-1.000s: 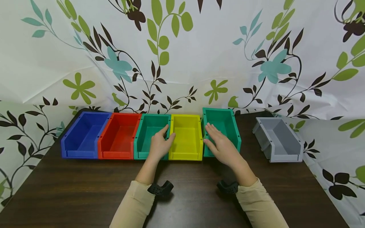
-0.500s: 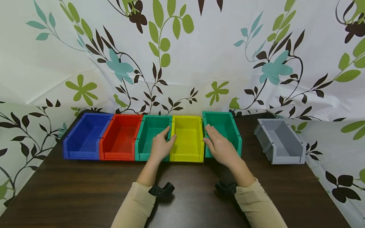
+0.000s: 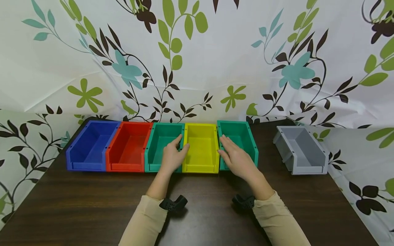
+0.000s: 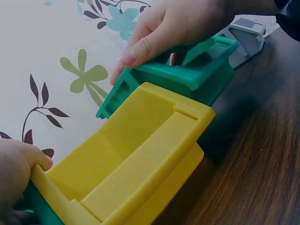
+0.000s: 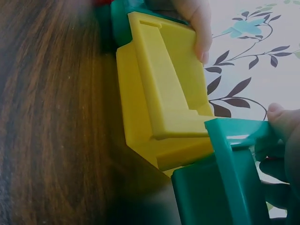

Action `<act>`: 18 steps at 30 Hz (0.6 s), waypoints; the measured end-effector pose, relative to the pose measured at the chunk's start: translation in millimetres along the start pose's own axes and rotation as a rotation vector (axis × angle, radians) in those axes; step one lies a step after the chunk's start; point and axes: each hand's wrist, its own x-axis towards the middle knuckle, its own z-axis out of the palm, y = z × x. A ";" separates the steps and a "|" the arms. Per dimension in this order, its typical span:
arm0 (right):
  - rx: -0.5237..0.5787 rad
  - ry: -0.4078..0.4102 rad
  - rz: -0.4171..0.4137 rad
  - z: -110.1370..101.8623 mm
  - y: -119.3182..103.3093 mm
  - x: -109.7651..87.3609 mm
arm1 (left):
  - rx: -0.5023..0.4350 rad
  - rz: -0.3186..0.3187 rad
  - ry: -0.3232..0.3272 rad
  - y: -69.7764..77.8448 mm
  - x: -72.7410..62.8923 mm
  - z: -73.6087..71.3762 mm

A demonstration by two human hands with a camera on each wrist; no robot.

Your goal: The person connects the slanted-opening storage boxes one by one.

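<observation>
Right green bin [image 3: 242, 134]: stood on the bench [image 3: 92, 205], just right of the yellow bin [image 3: 201, 147], its front edge set slightly farther back.
Long axis: ran away from the person, side by side with the yellow bin's.
Right hand [image 3: 238, 158]: was the nearer one, over this bin's left wall; its thumb lay across the rim and the other fingers, close together, reached inside, so the wall looked pinched between them.
Left hand [image 3: 172, 157]: straddled the walls where the yellow bin met the left green bin [image 3: 159, 143], thumb on the yellow side, fingers on the green, apparently pinching both; how firmly, I could not tell.
Seam: by my judgement, the relation that counted was sideways; the yellow bin's right wall lay immediately left of the right thumb. Whether the two bins touched, I could not tell.
Gray bin [image 3: 304, 147]: stood well apart, farther right.
</observation>
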 end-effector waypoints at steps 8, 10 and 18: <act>-0.003 -0.031 0.018 5.1 0.8 0.3 | 0.001 -0.004 0.005 -0.9 -0.1 -0.3; -0.006 -0.034 0.018 6.7 0.9 0.3 | 0.000 -0.005 0.006 -0.7 -0.3 -0.5; -0.019 -0.038 0.040 10.7 0.7 -1.5 | 0.001 -0.013 0.000 0.3 -0.5 -0.6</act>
